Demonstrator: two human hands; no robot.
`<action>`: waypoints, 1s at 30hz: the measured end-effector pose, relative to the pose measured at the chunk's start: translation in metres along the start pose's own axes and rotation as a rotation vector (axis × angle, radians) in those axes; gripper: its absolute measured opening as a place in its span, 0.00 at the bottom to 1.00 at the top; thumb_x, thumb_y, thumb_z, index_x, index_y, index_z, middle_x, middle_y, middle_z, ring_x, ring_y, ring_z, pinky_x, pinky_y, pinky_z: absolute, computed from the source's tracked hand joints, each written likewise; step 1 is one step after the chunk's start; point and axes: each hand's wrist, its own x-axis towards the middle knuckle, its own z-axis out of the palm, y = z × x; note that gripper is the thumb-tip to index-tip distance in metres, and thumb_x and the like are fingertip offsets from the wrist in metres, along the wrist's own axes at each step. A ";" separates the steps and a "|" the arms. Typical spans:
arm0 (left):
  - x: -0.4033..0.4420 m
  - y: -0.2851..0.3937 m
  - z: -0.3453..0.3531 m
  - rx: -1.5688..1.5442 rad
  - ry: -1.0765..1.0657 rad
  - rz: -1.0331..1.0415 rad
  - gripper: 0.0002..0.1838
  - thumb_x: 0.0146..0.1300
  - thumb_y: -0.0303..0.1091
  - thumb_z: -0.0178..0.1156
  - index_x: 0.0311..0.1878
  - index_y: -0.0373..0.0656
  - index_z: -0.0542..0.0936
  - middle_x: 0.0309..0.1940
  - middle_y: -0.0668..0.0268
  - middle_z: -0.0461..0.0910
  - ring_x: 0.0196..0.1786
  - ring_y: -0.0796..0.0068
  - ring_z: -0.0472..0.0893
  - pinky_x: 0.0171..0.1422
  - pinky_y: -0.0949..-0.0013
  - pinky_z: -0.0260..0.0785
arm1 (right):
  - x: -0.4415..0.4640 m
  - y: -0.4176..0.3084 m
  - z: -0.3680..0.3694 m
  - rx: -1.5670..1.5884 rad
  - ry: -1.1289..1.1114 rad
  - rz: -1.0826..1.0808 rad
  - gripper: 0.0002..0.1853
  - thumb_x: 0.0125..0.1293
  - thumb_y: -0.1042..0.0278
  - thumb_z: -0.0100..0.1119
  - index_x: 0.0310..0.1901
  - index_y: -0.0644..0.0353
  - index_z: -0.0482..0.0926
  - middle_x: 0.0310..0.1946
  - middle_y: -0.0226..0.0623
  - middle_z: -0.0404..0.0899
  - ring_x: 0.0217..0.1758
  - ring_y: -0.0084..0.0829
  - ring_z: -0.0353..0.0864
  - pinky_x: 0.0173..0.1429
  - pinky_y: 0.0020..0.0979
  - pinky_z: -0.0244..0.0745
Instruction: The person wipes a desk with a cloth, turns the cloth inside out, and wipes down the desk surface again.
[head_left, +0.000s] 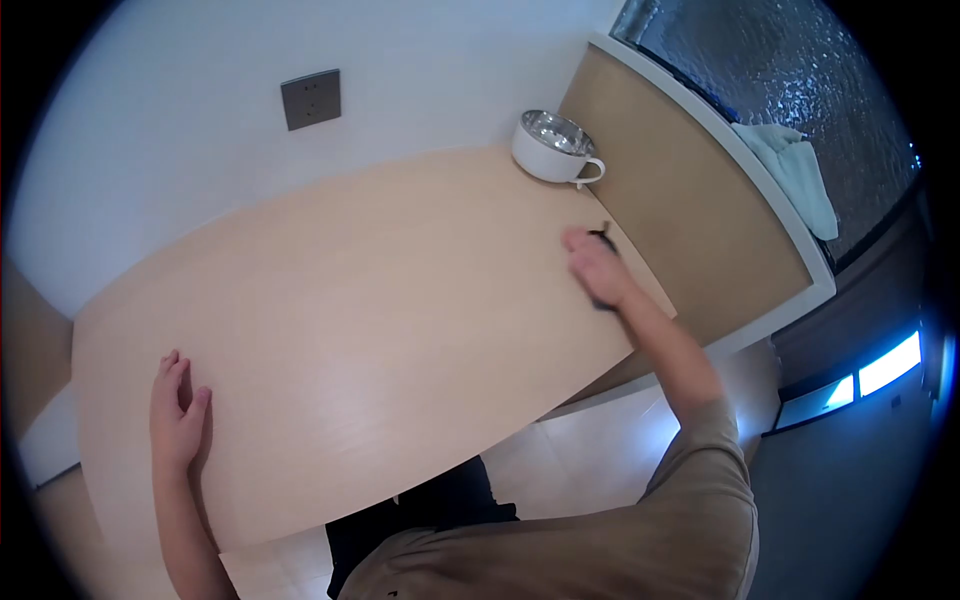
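A person's right hand (597, 265) on a dark object (604, 305), near the side panel (690, 190)

The right hand has its fingers bent over the dark object, which shows past both sides of it; blur and the covering hand leave it unclear what the object is or how firmly it is gripped. It lies toward the right end of the bench (350, 300).

From there, a white cup (545, 163) with a metallic interior stands upright between 11 and 12 o'clock, near the panel, its handle toward 4 o'clock. The panel rises at 2 o'clock, bounding the bench, with a pale cloth (795, 175) draped beyond its rim. At 8 o'clock the left hand (178, 420) rests on the bench, loosely spread and bare-palmed. A wall socket (311, 100) sits at 10 o'clock. A mark (392, 593) on the brown shirt (600, 545) is too small to read.
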 end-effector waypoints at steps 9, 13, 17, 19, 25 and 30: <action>0.003 -0.010 0.006 0.055 0.002 0.053 0.24 0.66 0.23 0.56 0.66 0.34 0.71 0.74 0.52 0.63 0.79 0.56 0.58 0.81 0.58 0.51 | -0.006 -0.155 -0.013 0.467 -0.247 -0.284 0.27 0.68 0.61 0.53 0.67 0.64 0.71 0.70 0.47 0.69 0.75 0.48 0.63 0.79 0.44 0.54; 0.003 -0.013 0.003 0.019 -0.030 0.054 0.22 0.70 0.25 0.52 0.66 0.32 0.70 0.75 0.51 0.61 0.79 0.56 0.58 0.81 0.58 0.51 | -0.009 -0.068 -0.025 0.324 0.024 -0.165 0.19 0.66 0.66 0.57 0.58 0.60 0.79 0.63 0.46 0.75 0.68 0.45 0.71 0.73 0.41 0.63; 0.006 -0.017 0.008 -0.376 0.010 -0.124 0.20 0.73 0.24 0.47 0.66 0.30 0.70 0.76 0.51 0.60 0.78 0.57 0.59 0.81 0.59 0.52 | -0.020 0.049 -0.043 0.067 0.179 0.021 0.13 0.63 0.63 0.62 0.45 0.61 0.81 0.46 0.43 0.81 0.52 0.45 0.78 0.59 0.41 0.72; 0.004 -0.015 0.006 -0.249 -0.010 -0.055 0.20 0.74 0.24 0.46 0.66 0.30 0.70 0.76 0.51 0.59 0.78 0.58 0.60 0.81 0.60 0.53 | -0.019 0.056 -0.048 0.025 0.207 0.041 0.12 0.64 0.63 0.62 0.44 0.62 0.81 0.44 0.43 0.81 0.51 0.46 0.78 0.58 0.40 0.73; 0.007 -0.008 0.001 -0.062 -0.059 0.003 0.23 0.71 0.27 0.50 0.68 0.30 0.68 0.76 0.49 0.59 0.79 0.54 0.57 0.82 0.57 0.50 | -0.017 0.050 -0.043 -0.027 0.250 0.095 0.13 0.67 0.62 0.59 0.44 0.63 0.82 0.46 0.44 0.82 0.51 0.47 0.79 0.58 0.40 0.73; 0.004 0.020 -0.004 0.240 -0.136 -0.003 0.28 0.69 0.31 0.52 0.70 0.31 0.64 0.77 0.48 0.57 0.81 0.51 0.51 0.84 0.53 0.39 | -0.011 0.005 -0.014 -0.056 0.272 0.188 0.19 0.69 0.56 0.55 0.51 0.62 0.83 0.51 0.46 0.82 0.56 0.48 0.79 0.62 0.42 0.73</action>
